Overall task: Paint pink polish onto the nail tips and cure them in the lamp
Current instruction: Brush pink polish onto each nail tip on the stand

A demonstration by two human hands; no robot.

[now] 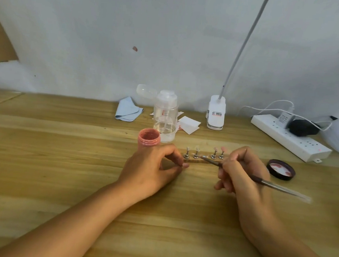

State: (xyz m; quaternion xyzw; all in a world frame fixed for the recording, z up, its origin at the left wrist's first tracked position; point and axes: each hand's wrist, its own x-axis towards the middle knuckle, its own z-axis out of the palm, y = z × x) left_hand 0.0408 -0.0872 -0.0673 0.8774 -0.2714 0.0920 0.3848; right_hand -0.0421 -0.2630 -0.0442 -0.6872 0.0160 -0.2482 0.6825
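Several nail tips on small metal stands (204, 153) sit in a row on a wooden strip at the middle of the table. My left hand (153, 167) pinches the strip's left end between thumb and forefinger. My right hand (242, 174) grips a thin brush (271, 184) like a pen, its bristle end touching near the second stand from the left. The two right tips look pink, the two left ones pale. An open pink polish jar (149, 139) stands just behind my left hand. Its dark lid (281, 169) lies upside down to the right.
A clear pump bottle (165, 116) stands behind the jar, with a blue cloth (128, 110) and white paper squares (189, 124) around it. A white clip lamp (216, 112) with a long neck and a white power strip (289, 136) with plugs lie at the back right.
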